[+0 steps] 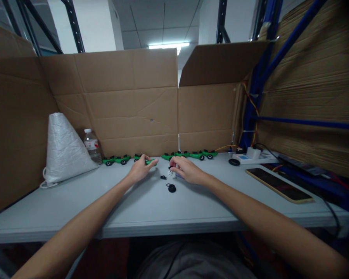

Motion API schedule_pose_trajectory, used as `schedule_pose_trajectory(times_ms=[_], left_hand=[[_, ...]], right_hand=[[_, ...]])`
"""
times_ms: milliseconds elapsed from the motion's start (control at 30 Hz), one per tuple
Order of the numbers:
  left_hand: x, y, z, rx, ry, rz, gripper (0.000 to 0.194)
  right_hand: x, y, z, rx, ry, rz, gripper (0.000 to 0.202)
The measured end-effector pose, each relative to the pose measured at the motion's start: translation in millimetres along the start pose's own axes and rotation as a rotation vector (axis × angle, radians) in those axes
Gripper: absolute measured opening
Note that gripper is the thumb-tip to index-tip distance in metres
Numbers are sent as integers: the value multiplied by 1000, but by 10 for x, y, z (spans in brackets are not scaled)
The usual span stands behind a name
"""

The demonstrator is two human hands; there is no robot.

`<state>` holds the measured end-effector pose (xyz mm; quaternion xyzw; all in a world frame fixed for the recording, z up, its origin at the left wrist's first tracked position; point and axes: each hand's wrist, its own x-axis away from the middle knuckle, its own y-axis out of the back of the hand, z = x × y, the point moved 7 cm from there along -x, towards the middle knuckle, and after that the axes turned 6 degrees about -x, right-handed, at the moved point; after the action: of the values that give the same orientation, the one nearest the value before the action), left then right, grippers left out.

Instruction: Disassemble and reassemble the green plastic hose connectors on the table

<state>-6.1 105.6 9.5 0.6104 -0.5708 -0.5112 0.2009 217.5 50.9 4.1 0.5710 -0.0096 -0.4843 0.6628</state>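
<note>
My left hand [139, 169] is closed on a green toy car body [151, 162], which pokes out past the fingertips to the right. My right hand [187, 169] is low over the table, its fingers curled around a tiny dark part [170, 167] that I cannot make out clearly. Just below those fingers lie small white pieces [170, 173]. A small black part [163, 177] rests between the hands, and closer to me are black wheel-like rings [171, 188]. Green toy cars with black wheels [196, 155] stand in a row behind both hands.
A silver cone-shaped bag [66, 151] and a water bottle [92, 146] stand at the left. On the right are a phone [279, 185], a black ring [234, 162] and a white power strip [256, 156] with cables. Cardboard walls [128, 104] enclose the table [128, 213].
</note>
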Motion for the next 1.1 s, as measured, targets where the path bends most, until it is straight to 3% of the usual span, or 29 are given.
schedule_pose_trajectory(times_ms=[200, 433, 633, 767, 1100], left_hand=[[8, -14, -50, 46, -53, -4, 51], [54, 107, -192, 137, -178, -108, 49], [19, 219, -175, 305, -132, -204, 52], [-47, 135, -121, 517, -119, -157, 52], [-17, 31, -232, 642, -154, -45, 53]], right_hand=[[21, -48, -49, -21, -2, 37, 9], [27, 33, 15, -40, 32, -33, 15], [2, 109, 13, -42, 51, -85, 11], [0, 161, 24, -56, 88, -158, 10], [25, 249, 149, -102, 120, -221, 10]])
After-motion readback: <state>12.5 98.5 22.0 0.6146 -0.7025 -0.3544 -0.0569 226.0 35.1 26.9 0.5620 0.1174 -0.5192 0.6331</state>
